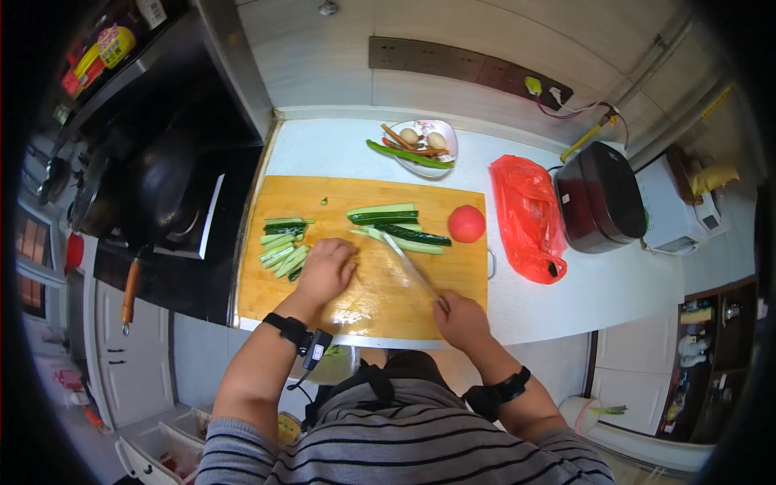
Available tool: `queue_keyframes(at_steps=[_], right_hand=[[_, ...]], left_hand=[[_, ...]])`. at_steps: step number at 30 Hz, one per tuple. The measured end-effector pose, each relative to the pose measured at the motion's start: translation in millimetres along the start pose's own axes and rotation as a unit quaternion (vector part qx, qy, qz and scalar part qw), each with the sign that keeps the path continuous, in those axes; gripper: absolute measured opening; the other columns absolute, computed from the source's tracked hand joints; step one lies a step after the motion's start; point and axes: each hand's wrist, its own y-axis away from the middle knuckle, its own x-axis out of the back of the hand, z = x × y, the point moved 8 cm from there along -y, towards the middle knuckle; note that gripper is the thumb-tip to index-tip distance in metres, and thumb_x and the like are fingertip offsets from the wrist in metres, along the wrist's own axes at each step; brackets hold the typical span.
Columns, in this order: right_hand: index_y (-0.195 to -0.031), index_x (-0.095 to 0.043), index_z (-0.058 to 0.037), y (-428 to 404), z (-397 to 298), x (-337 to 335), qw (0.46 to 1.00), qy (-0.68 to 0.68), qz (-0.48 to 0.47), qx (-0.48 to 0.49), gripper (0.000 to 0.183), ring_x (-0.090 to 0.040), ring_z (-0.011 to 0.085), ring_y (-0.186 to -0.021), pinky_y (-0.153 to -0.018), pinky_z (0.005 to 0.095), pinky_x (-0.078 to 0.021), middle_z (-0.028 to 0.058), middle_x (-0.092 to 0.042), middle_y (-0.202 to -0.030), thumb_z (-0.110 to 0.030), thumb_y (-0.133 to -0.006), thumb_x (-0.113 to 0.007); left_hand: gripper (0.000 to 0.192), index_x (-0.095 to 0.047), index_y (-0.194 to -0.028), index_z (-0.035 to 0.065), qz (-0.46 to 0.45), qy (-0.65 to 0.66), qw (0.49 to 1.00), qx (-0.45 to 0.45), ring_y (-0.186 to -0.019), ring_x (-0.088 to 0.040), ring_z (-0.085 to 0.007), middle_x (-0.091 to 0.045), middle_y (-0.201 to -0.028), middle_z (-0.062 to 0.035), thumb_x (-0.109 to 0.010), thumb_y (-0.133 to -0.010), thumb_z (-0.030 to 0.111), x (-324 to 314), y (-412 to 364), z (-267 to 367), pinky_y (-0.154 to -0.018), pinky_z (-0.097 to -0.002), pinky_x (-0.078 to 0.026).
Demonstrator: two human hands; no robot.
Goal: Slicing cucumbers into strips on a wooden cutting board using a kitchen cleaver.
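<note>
My right hand grips the handle of a kitchen knife. The blade slants away to the left, its tip at the long cucumber strips in the middle of a wooden cutting board. My left hand is low over the board, beside a pile of short cucumber pieces. Its fingers are bent and partly hidden, and I cannot tell whether they hold anything. A round red tomato sits at the board's right edge. A small green scrap lies near the back.
Behind the board, a plate holds a green chili pepper and other food. A red plastic bag and a dark rice cooker stand right. On the left stove is a black wok, its wooden handle jutting out.
</note>
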Motion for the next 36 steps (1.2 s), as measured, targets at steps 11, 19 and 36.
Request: queue_keyframes(at_steps=[11, 19, 36], right_hand=[[-0.094, -0.061, -0.0013, 37, 60, 37, 0.994, -0.022, 0.045, -0.092, 0.026, -0.064, 0.0419, -0.075, -0.068, 0.0491, -0.0504, 0.022, -0.066, -0.079, -0.027, -0.089, -0.059], [-0.093, -0.059, -0.0021, 23, 25, 3, 0.997, -0.069, -0.022, -0.011, 0.026, -0.063, 0.043, -0.077, -0.069, 0.0506, -0.0492, 0.0229, -0.065, -0.079, -0.028, -0.091, -0.056], [-0.102, -0.061, -0.001, -11, -12, -47, 0.985, 0.061, -0.157, -0.046, 0.027, -0.066, 0.0425, -0.085, -0.076, 0.0524, -0.0511, 0.0259, -0.067, -0.089, -0.022, -0.092, -0.048]], left_hand=[[0.031, -0.06, -0.107, 0.009, -0.093, -0.078, 0.992, 0.026, -0.106, -0.05, -0.0319, -0.054, -0.105, -0.0128, -0.068, -0.079, 0.019, -82, -46, 38, -0.09, -0.0437, -0.043], [0.028, -0.06, -0.091, 0.008, -0.154, 0.04, 0.978, 0.134, -0.094, -0.056, -0.035, -0.058, -0.093, -0.014, -0.077, -0.072, 0.021, -69, 9, 28, -0.084, -0.0428, -0.047], [0.019, -0.06, -0.079, 0.0045, -0.136, 0.076, 0.965, 0.21, -0.074, -0.061, -0.0337, -0.06, -0.078, -0.0144, -0.075, -0.072, 0.014, -58, 44, 19, -0.067, -0.0417, -0.05]])
